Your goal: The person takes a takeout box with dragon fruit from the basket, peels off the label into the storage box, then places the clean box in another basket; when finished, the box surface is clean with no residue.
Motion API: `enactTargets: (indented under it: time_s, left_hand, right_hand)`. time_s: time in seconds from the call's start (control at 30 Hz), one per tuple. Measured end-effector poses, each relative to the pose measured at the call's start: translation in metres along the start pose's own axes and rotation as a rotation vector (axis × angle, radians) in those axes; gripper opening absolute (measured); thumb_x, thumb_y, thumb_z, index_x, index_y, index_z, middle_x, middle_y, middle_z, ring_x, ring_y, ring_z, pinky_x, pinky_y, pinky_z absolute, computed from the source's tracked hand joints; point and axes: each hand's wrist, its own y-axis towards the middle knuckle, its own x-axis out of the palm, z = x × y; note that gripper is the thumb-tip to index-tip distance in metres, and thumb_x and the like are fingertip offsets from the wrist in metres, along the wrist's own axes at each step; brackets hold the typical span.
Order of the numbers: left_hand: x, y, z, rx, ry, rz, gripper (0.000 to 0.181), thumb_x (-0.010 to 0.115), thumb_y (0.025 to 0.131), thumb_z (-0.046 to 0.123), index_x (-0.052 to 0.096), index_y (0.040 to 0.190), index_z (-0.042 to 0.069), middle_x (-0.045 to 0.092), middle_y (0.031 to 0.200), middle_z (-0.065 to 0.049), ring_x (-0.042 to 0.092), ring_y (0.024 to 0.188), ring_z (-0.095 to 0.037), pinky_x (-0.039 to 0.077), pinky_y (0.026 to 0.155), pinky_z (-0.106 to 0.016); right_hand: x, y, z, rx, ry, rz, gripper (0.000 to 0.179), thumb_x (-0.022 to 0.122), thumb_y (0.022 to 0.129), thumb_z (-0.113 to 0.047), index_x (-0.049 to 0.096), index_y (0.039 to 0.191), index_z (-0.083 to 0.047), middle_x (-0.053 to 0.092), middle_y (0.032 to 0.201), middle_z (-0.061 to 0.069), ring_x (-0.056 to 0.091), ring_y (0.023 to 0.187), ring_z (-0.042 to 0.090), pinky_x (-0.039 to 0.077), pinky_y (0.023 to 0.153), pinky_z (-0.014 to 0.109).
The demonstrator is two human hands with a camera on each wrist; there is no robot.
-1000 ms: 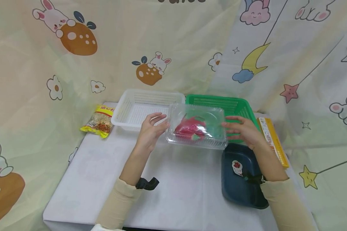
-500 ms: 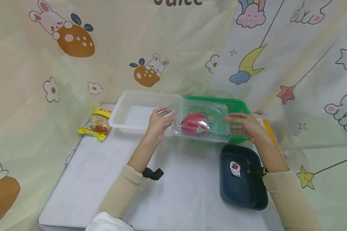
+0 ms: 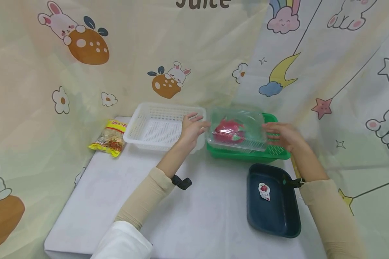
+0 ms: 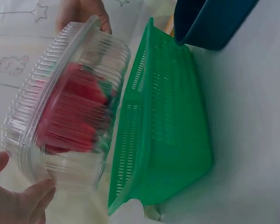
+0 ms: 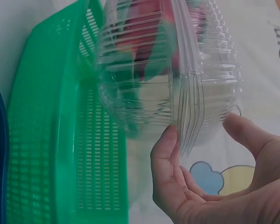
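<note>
A clear plastic clamshell box (image 3: 256, 133) hangs over the green basket (image 3: 240, 154) in the head view. Inside it lies a red dragon fruit (image 3: 228, 131) with green tips. My left hand (image 3: 192, 130) grips the box's left end, thumb on one side and fingers on the other. At the opposite end my right hand (image 3: 284, 136) holds it, with fingertips under the rim (image 5: 189, 116) and thumb against the lid in the right wrist view. The left wrist view shows the box above the basket's open top, both halves closed together.
A white basket (image 3: 134, 138) stands left of the green one, with a yellow noodle-like food bag (image 3: 109, 138) beside it. A dark blue tray (image 3: 273, 219) bearing a small sticker (image 3: 264, 191) sits at the front right. Patterned cloth hangs behind the white table (image 3: 194, 216).
Both hands have carried the clamshell box to the right and farther back, from in front of the baskets to over the green basket. The baskets, bag and tray stay in place.
</note>
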Motion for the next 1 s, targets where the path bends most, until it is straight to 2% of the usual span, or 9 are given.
enactTargets:
  time_s: [0.1,0.17,0.27,0.37,0.5,0.63,0.77,0.87,1.0]
  left_hand:
    - [0.008,0.009,-0.003,-0.018,0.018,0.005,0.084,0.078,0.087,-0.006,0.031,0.156,0.003,0.046,0.154,-0.021,0.060,0.126,-0.029,0.057,0.098,-0.032]
    - [0.012,0.016,-0.005,-0.028,0.022,0.010,0.082,0.079,0.086,-0.006,0.034,0.155,0.003,0.048,0.152,-0.019,0.060,0.127,-0.028,0.058,0.096,-0.032]
    - [0.016,0.027,-0.010,-0.041,0.023,0.011,0.080,0.079,0.086,-0.006,0.036,0.153,0.003,0.047,0.152,-0.017,0.060,0.127,-0.028,0.058,0.096,-0.033]
    - [0.021,0.035,-0.013,-0.062,0.018,0.011,0.078,0.078,0.086,-0.007,0.038,0.152,0.003,0.044,0.155,-0.019,0.058,0.129,-0.031,0.058,0.098,-0.036]
    - [0.030,0.047,-0.019,-0.083,0.013,0.040,0.077,0.078,0.083,-0.009,0.041,0.149,0.001,0.046,0.152,-0.022,0.057,0.129,-0.035,0.058,0.097,-0.039]
    - [0.040,0.060,-0.026,-0.078,0.059,0.101,0.079,0.079,0.081,-0.010,0.041,0.150,-0.004,0.054,0.145,-0.024,0.065,0.122,-0.035,0.059,0.094,-0.041]
    - [0.051,0.071,-0.035,-0.104,0.147,0.194,0.075,0.078,0.082,-0.009,0.043,0.149,-0.003,0.058,0.141,-0.020,0.070,0.100,-0.025,0.060,0.090,-0.039]
    - [0.060,0.078,-0.040,-0.124,0.202,0.252,0.072,0.077,0.081,-0.010,0.048,0.146,0.000,0.060,0.138,-0.015,0.060,0.083,-0.016,0.059,0.080,-0.036]
    - [0.070,0.088,-0.047,-0.134,0.271,0.286,0.069,0.078,0.080,-0.008,0.052,0.143,0.003,0.061,0.135,-0.013,0.054,0.082,-0.015,0.054,0.067,-0.033]
  right_hand:
    - [-0.008,0.005,-0.001,0.011,0.005,0.028,0.012,0.068,0.103,-0.034,0.071,0.111,-0.025,0.059,0.121,-0.002,0.059,0.113,0.022,0.060,0.086,0.029]
    - [-0.011,0.010,0.000,0.024,-0.002,0.044,0.017,0.069,0.102,-0.035,0.068,0.115,-0.024,0.055,0.124,0.001,0.053,0.121,0.027,0.059,0.086,0.029]
    - [-0.017,0.018,-0.001,0.063,0.001,0.078,0.042,0.073,0.099,-0.036,0.056,0.133,-0.018,0.050,0.130,0.004,0.047,0.128,0.031,0.059,0.086,0.029]
    - [-0.022,0.029,-0.002,0.108,-0.003,0.114,0.076,0.076,0.097,-0.038,0.035,0.156,-0.012,0.046,0.132,0.006,0.047,0.127,0.029,0.059,0.088,0.032]
    - [-0.029,0.040,-0.005,0.145,-0.017,0.145,0.099,0.076,0.097,-0.039,0.012,0.167,-0.009,0.043,0.136,0.008,0.043,0.135,0.033,0.059,0.089,0.033]
    - [-0.034,0.050,-0.005,0.166,0.005,0.165,0.086,0.072,0.100,-0.036,0.023,0.165,-0.012,0.040,0.143,0.009,0.030,0.148,0.037,0.059,0.087,0.031]
    - [-0.035,0.060,0.000,0.198,0.006,0.196,0.070,0.073,0.100,-0.034,0.039,0.158,-0.015,0.043,0.139,0.008,0.044,0.135,0.032,0.060,0.087,0.031]
    - [-0.037,0.066,0.002,0.219,-0.016,0.224,0.076,0.074,0.098,-0.034,0.035,0.160,-0.014,0.047,0.134,0.007,0.052,0.118,0.024,0.059,0.090,0.032]
    - [-0.043,0.072,0.002,0.244,-0.037,0.233,0.083,0.071,0.100,-0.034,0.024,0.166,-0.013,0.044,0.145,0.009,0.054,0.113,0.021,0.058,0.094,0.033]
